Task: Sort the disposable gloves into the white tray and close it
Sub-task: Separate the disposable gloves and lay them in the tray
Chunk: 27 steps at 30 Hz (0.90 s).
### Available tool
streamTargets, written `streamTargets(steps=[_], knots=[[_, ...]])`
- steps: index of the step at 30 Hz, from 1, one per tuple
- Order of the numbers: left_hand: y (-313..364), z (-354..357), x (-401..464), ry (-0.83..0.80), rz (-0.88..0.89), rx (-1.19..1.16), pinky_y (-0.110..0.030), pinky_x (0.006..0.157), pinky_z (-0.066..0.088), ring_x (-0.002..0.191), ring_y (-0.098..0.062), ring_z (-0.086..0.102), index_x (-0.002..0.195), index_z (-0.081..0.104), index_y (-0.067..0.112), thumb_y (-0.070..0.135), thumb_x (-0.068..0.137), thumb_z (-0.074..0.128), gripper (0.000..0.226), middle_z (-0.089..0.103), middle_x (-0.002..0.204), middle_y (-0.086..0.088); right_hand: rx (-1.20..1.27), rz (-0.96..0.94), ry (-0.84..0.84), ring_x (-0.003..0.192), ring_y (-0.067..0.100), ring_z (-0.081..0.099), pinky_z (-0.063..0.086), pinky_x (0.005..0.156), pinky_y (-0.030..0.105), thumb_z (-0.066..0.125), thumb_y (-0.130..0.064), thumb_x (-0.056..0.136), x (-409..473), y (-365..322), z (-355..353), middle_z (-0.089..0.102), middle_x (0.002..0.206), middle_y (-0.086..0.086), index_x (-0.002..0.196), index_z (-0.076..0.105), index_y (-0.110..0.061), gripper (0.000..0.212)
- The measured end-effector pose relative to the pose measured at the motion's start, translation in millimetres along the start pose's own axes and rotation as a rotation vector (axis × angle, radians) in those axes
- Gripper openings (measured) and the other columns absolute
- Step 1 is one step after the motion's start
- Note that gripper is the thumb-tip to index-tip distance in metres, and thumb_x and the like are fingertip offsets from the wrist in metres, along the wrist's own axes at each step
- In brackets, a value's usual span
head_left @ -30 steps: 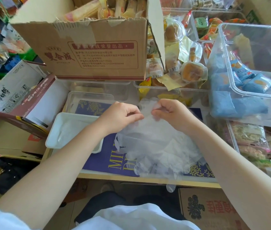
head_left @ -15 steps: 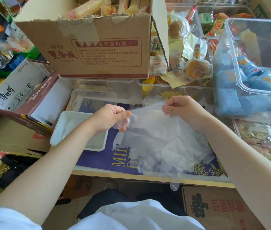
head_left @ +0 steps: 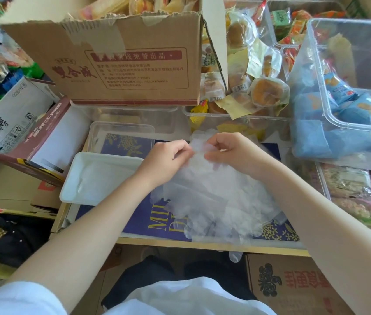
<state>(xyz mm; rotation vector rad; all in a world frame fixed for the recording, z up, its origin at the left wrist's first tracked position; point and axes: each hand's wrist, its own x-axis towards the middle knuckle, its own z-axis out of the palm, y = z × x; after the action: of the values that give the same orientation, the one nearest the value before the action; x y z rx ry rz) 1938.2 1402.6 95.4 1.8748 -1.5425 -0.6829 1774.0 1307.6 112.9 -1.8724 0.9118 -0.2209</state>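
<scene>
Both hands meet over the far middle of the blue board: the left hand [head_left: 165,159] and the right hand [head_left: 230,153] each pinch the top edge of one thin clear glove [head_left: 199,144] with curled fingers. Under them a loose heap of clear gloves [head_left: 220,201] covers the board's right half and spills over its near edge. The blue board [head_left: 134,221], printed with gold letters and flowers, lies flat on a pale table edge. On its left side sits the white tray [head_left: 70,189], open, with some clear plastic inside; a clear lid [head_left: 120,133] lies just behind it at the far left corner. Beyond stand a large cardboard box [head_left: 120,64] and clear bins of wrapped snacks [head_left: 343,87]. More cartons crowd the floor around.
</scene>
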Motion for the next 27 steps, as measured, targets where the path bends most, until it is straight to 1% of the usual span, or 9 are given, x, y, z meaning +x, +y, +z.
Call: streamTargets(steps=[5,7,11,15,19,21,23,25,27], knots=[[-12.1,-4.1,-0.2,0.028,-0.096,-0.153,-0.013,0.049,0.031,0.043,-0.001,0.041,0.071,0.058,0.019,0.021,0.097,0.048,0.028,0.047,0.051,0.008,0.058,0.16,-0.191,0.064,0.006,0.062,0.05,0.07,0.02,0.069,-0.016,0.083,-8.9,25.3,-7.4,0.068,0.069,-0.003,0.078,0.07,-0.019,0.006],[-18.0,-3.8,-3.1,0.024,-0.121,-0.18,-0.013,0.047,0.029,0.041,-0.002,0.039,0.074,0.059,0.016,0.02,0.098,0.045,0.028,0.044,0.047,0.007,0.285,0.227,-0.16,0.068,0.011,0.065,0.054,0.074,0.023,0.067,-0.011,0.084,-11.3,37.0,-3.8,0.069,0.076,0.003,0.077,0.068,-0.015,0.008],[-38.6,8.1,-7.5,-0.048,-0.279,-0.176,-0.017,0.054,0.035,0.046,0.0,0.042,0.075,0.061,0.01,0.018,0.098,0.046,0.029,0.052,0.051,0.01,0.509,0.372,-0.072,0.057,0.009,0.057,0.049,0.054,0.017,0.064,-0.007,0.085,-13.0,53.2,15.0,0.065,0.07,-0.001,0.081,0.066,-0.011,0.006],[-59.5,22.3,-9.3,-0.18,-0.48,-0.14,-0.016,0.051,0.036,0.046,0.0,0.045,0.079,0.069,0.005,0.012,0.095,0.05,0.026,0.059,0.053,0.01,0.711,0.429,0.074,0.051,0.007,0.054,0.046,0.05,0.015,0.062,0.006,0.083,-6.9,72.5,37.2,0.057,0.072,0.005,0.077,0.058,-0.011,0.019],[-67.4,38.4,-3.3,-0.101,-0.546,-0.088,-0.026,0.067,0.037,0.069,-0.018,0.052,0.072,0.061,0.009,0.015,0.098,0.043,0.032,0.06,0.072,-0.002,0.819,0.445,0.143,0.058,0.009,0.056,0.047,0.052,0.014,0.058,0.011,0.084,-2.4,88.6,53.0,0.056,0.074,0.004,0.082,0.057,-0.01,0.022],[-72.4,46.3,1.0,-0.056,-0.576,-0.017,-0.031,0.07,0.04,0.077,-0.026,0.054,0.067,0.053,0.012,0.017,0.098,0.038,0.035,0.059,0.076,-0.008,0.728,0.445,0.185,0.067,0.015,0.057,0.048,0.059,0.016,0.057,0.011,0.084,1.8,99.0,62.3,0.055,0.079,0.004,0.088,0.057,-0.011,0.023],[-77.5,52.0,2.9,-0.016,-0.583,0.052,-0.038,0.08,0.044,0.09,-0.033,0.056,0.079,0.057,0.005,0.018,0.099,0.034,0.033,0.062,0.091,-0.017,0.32,0.43,0.222,0.091,0.022,0.057,0.047,0.078,0.026,0.059,0.0,0.087,6.7,114.3,66.8,0.057,0.097,0.003,0.105,0.058,-0.013,0.022],[-78.8,52.4,2.4,0.042,-0.58,0.094,-0.038,0.081,0.043,0.095,-0.032,0.054,0.094,0.059,0.0,0.019,0.1,0.033,0.033,0.062,0.1,-0.016,-0.19,0.409,0.189,0.126,0.025,0.041,0.035,0.102,0.033,0.058,-0.022,0.091,9.3,134.8,64.2,0.046,0.133,0.005,0.133,0.044,-0.013,0.045],[-82.1,50.0,1.7,0.095,-0.533,0.129,-0.039,0.076,0.042,0.089,-0.033,0.054,0.096,0.058,0.0,0.02,0.1,0.034,0.032,0.062,0.096,-0.016,-0.478,0.397,0.127,0.142,0.028,0.017,0.019,0.114,0.038,0.053,-0.04,0.092,9.7,153.7,59.0,0.019,0.155,0.008,0.147,0.022,-0.01,0.069]])
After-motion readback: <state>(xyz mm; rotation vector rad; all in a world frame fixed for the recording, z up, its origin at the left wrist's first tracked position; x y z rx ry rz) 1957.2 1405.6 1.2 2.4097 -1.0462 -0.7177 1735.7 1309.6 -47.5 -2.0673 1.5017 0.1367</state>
